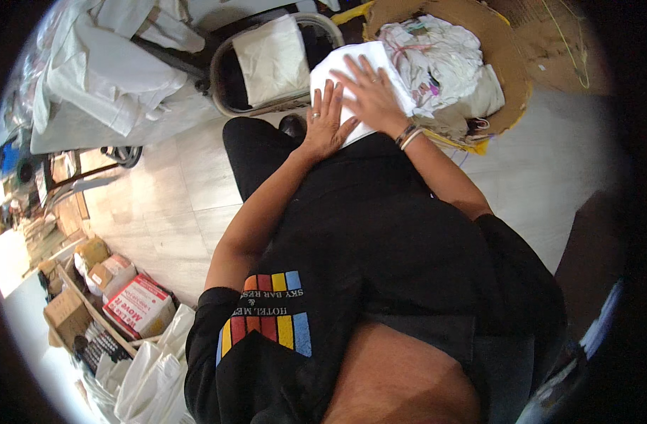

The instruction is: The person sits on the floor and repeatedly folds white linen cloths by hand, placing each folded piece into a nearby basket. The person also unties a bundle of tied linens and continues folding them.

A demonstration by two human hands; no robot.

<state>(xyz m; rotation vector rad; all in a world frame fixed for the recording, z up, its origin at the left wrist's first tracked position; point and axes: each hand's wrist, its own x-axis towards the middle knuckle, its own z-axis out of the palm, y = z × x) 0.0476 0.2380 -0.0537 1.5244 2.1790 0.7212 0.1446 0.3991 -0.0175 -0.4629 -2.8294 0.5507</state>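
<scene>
A white folded cloth (pixel 358 124) lies over my right thigh and knee. My left hand (pixel 326 119) presses flat on its near left part, fingers extended and a ring on one finger. Higher up on the same cloth, my right hand (pixel 374 95) rests palm down with its fingers spread. Neither hand grips anything. Just beyond the cloth to the left, an oval tub (pixel 217 98) with a pale rim carries a cream folded cloth (pixel 273 61). To the right of my right hand, crumpled white fabric (pixel 440 58) fills much of a cardboard container (pixel 506 69).
White fabric (pixel 106 79) drapes over a grey table (pixel 63 130) at upper left. Cardboard boxes (pixel 140 307) and white plastic bags (pixel 154 371) stand at lower left. A dark shoe (pixel 293 127) is on the tiled floor (pixel 169 196) below the tub.
</scene>
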